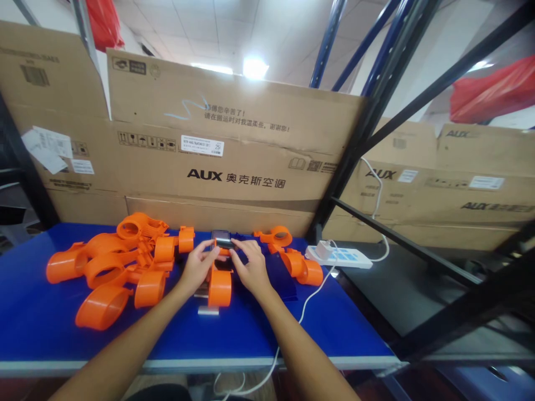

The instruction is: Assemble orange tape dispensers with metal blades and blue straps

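An orange plastic piece shaped like a tape dispenser (220, 288) is held between both hands over the blue table, its wide ring hanging toward me. A dark strip (224, 243) lies across its far end. My left hand (199, 266) grips that end from the left, fingers closed. From the right, my right hand (252, 266) pinches the same end with thumb and fingers. Under and just in front of the held piece is a small pale metallic part (208, 310), partly hidden. A dark screen-like object (220, 234) sits behind my fingers.
Several similar orange pieces (106, 271) are heaped on the left of the blue table (179, 340); more orange pieces (295, 263) lie right. Dark blue sheets (276, 278) are beside my right hand. A power strip (339, 256) trails a white cable. Cardboard (234, 150) stands behind.
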`<state>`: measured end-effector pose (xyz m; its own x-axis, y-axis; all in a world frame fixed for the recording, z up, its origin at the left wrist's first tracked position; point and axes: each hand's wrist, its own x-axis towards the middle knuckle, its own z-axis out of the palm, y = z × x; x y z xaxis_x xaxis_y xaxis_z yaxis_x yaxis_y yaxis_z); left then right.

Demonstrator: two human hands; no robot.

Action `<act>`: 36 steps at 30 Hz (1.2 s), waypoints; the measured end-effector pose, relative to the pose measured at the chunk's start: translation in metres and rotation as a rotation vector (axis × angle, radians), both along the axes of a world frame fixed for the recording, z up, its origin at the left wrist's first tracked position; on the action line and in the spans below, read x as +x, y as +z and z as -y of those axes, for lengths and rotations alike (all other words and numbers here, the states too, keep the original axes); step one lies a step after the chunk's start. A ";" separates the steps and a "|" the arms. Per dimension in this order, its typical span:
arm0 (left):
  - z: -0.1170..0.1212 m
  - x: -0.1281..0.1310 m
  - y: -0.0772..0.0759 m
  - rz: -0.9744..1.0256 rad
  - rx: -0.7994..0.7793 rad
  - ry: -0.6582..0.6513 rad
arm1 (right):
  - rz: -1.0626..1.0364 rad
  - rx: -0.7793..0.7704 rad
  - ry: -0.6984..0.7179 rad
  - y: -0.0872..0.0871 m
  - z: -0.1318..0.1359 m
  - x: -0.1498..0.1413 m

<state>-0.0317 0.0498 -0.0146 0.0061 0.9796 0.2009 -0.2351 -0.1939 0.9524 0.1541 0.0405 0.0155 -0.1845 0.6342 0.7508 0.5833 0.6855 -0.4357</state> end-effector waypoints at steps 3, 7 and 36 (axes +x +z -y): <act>0.001 0.000 0.002 0.003 0.013 0.014 | -0.004 -0.011 0.010 0.000 0.000 0.000; 0.002 -0.001 0.003 0.030 0.051 0.019 | -0.022 -0.012 0.017 0.001 0.001 0.001; -0.008 -0.015 0.002 0.214 -0.058 0.117 | 0.508 -0.128 -0.203 -0.001 -0.008 0.027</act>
